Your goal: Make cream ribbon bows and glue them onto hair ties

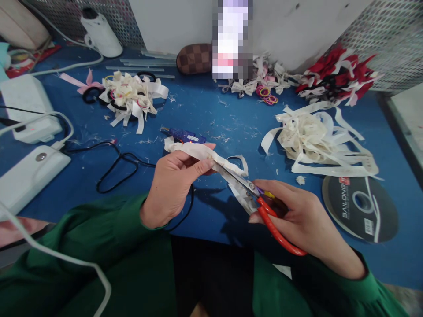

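My left hand (pixel 175 180) pinches a white ribbon (pixel 194 151) between thumb and fingers, above the middle of the blue table. My right hand (pixel 297 211) is wrapped round the red handles of a pair of scissors (pixel 277 233). The blades point left and lie along the ribbon, their tips close to my left thumb. Part of the ribbon hangs down past the blades toward my right hand. Just behind my left hand lies a blue glue gun (pixel 185 134), partly covered by the ribbon. Whether the blades have cut into the ribbon, I cannot tell.
On the right are a pile of cream ribbons (pixel 304 136), a black ribbon spool (pixel 343 215) and red bows (pixel 333 75). A heap of cream bows (pixel 130 97) sits back left. White power strips (pixel 33 176) and a black cord (pixel 119 163) occupy the left side.
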